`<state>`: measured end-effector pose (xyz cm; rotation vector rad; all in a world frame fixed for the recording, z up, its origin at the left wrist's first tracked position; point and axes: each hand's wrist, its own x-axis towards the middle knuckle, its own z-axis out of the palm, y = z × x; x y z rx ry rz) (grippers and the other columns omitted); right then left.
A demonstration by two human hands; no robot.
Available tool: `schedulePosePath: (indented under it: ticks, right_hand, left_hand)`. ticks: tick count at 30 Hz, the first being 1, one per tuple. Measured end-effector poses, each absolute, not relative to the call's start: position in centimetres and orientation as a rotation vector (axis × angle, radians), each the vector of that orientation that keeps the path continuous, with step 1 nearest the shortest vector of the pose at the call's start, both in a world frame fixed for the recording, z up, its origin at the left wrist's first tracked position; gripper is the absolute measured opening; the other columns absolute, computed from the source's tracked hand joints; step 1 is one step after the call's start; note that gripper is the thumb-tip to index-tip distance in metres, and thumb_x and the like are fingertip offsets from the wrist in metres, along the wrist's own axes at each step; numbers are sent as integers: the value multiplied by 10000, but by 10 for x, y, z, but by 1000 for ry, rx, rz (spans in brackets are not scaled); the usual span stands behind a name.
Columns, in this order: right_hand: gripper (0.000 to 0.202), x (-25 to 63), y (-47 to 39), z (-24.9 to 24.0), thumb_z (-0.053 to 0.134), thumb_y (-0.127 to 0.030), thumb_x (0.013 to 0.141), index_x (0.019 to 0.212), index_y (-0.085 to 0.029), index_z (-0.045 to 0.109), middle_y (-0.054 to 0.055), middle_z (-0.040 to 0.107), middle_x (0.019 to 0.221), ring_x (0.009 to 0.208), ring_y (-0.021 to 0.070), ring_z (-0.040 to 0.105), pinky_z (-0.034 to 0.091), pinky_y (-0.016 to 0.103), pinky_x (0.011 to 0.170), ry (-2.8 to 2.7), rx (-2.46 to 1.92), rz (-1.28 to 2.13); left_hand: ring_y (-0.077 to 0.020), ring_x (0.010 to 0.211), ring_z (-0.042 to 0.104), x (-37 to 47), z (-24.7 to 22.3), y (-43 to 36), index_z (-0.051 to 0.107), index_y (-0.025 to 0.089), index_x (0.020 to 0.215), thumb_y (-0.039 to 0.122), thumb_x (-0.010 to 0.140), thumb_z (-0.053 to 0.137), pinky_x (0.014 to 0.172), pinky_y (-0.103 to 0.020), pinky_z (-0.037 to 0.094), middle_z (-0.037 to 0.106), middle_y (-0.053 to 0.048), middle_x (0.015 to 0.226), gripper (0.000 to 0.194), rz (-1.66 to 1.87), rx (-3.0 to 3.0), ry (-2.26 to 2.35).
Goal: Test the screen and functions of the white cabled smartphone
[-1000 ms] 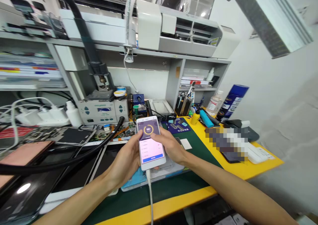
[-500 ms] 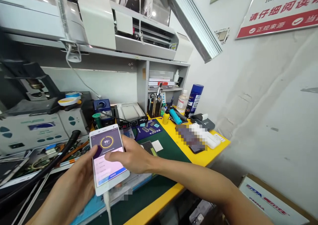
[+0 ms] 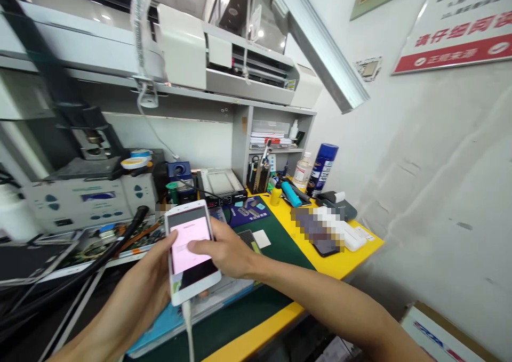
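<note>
A white smartphone [image 3: 191, 250] is held upright, screen facing me, with a pale pink page lit on it. My left hand [image 3: 157, 268] wraps round its left side, the thumb along the edge of the screen. From the right, my right hand [image 3: 226, 250] grips the other edge, its thumb over the middle of the screen; its other fingers are partly hidden behind the phone. A white cable [image 3: 188, 319] hangs from the phone's bottom end. Below the phone a clear-and-blue plastic folder or case [image 3: 154, 332] lies on the green mat [image 3: 276, 298].
Left stand a grey control unit [image 3: 96, 196] and a black hose [image 3: 120, 239] over circuit boards. Behind are a pen holder [image 3: 258, 178], a clear bottle [image 3: 302, 170] and a blue spray can [image 3: 323, 170]. A dark phone [image 3: 326, 247] lies on the yellow edge [image 3: 360, 244]. A lamp [image 3: 324, 47] hangs above.
The phone's screen has switched from a page with a 95 dial and list to a plainer pink page. My view has shifted, so everything sits further right and slightly lower. Both hands still hold the phone.
</note>
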<state>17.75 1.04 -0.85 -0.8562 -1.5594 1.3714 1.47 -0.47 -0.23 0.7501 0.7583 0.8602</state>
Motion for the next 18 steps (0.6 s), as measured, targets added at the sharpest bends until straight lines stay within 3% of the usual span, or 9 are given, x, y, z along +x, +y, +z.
schedulePosePath:
  ticks: [4,9,12,18]
  right_hand:
    - [374,178,7,-10,578,-368,873,1215,-216,574,12,636,822,596,165,599,485,259,480,-1437,-819,1517]
    - [359,177,5,-11,527,-429,941,1205,-197,602,33,661,882,735,164,613,499,260,630,-1408,-767,1479]
    - [398,175,6,-13,514,-465,946,1234,-202,599,42,675,909,731,172,610,494,273,617,-1391,-766,1470]
    - [386,174,7,-15,530,-451,944,1239,-214,602,43,682,973,797,180,616,498,304,728,-1385,-773,1449]
  left_hand:
    - [-289,930,697,16,0,-8,431,175,1470,343,970,526,701,-377,610,706,-130,1134,536,884,808,693]
    - [-310,971,668,13,1,-8,486,159,1415,435,990,463,666,-412,605,678,-151,1161,507,878,842,622]
    - [-321,938,667,12,1,-8,518,118,1369,432,992,439,627,-434,599,679,-165,1123,496,875,847,606]
    - [-269,749,672,13,-3,-6,577,83,1258,196,855,600,605,-422,589,700,-121,899,419,883,937,591]
